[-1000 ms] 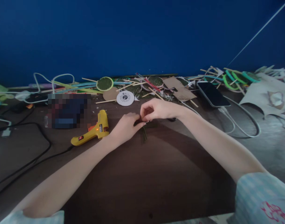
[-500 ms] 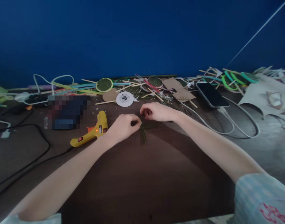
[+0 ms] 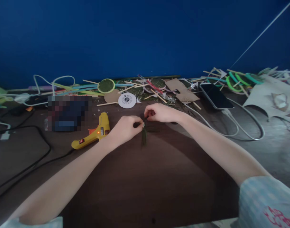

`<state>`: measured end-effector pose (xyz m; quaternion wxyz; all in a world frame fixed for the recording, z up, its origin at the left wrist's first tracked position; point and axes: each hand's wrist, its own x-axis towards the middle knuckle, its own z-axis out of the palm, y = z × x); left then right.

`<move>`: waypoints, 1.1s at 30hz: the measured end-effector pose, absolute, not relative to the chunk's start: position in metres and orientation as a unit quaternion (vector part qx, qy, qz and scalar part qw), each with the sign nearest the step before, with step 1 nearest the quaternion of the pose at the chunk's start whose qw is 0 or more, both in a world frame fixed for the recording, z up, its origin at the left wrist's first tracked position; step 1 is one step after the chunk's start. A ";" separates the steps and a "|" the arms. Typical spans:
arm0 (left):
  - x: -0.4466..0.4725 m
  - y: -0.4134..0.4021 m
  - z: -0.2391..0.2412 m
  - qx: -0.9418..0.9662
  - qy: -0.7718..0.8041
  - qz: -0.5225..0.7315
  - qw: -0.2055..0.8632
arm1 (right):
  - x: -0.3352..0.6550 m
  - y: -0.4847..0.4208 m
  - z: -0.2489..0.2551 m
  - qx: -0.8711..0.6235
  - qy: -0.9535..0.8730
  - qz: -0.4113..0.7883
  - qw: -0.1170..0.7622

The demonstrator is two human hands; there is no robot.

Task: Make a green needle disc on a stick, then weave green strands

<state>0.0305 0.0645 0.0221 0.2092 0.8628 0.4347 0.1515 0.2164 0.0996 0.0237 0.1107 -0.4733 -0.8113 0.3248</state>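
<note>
One grass bundle, pinched in left hand over tabletop; right hand just beside it, grip can't tell. One glue gun, one phone. Hands further apart than a second ago.

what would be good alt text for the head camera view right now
A person's left hand pinches a small bundle of thin green strands at a dark table, the right hand close to its top. A yellow glue gun lies to the left, a phone to the right, and sticks and craft scraps line a blue wall behind.
</note>
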 end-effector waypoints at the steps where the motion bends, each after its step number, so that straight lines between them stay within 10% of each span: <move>1: 0.030 0.065 0.022 0.863 0.434 0.151 0.209 | 0.216 0.100 0.023 -0.476 -0.811 0.322 0.110; 33: 0.031 0.065 0.021 0.864 0.434 0.146 0.211 | 0.209 0.098 0.016 -0.486 -0.732 0.430 0.210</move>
